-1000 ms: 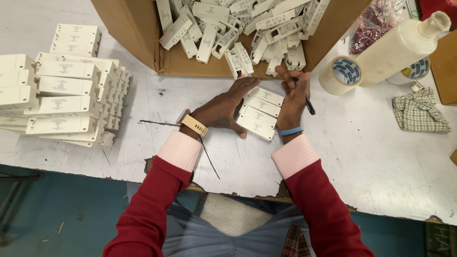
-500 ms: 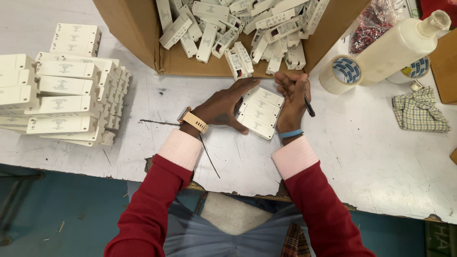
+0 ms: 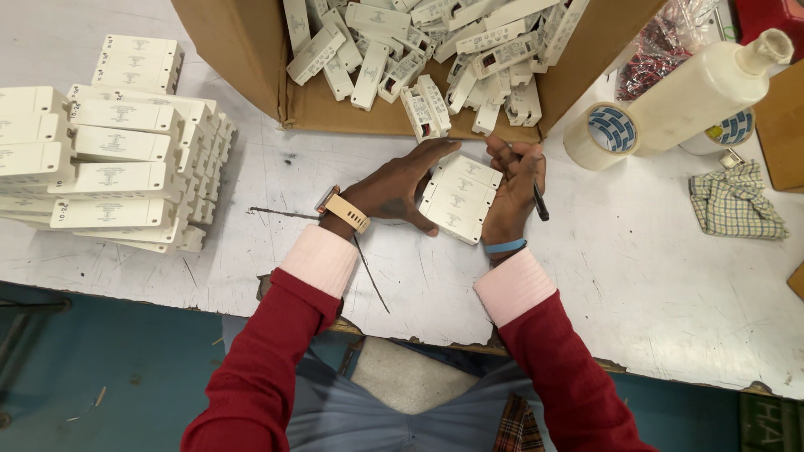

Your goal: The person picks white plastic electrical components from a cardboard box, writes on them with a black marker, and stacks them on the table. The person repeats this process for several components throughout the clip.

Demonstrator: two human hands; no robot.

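Though partly hidden, scuffed white table

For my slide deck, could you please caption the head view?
Both hands, left hand and right hand, press white modules together beside a cardboard box.

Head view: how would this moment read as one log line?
left hand and right hand: pressing white plastic units together | right: pen | cardboard box behind

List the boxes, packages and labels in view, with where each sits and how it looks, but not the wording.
Cardboard box: top centre, brown, on its side, spilling white modules.
Module labels: left stack, small grey print on white casings.
Held modules: between left hand and right hand, white, faintly printed.
Tape roll: right, blue-and-white patterned core.
Plastic bag: top right, clear, red contents.
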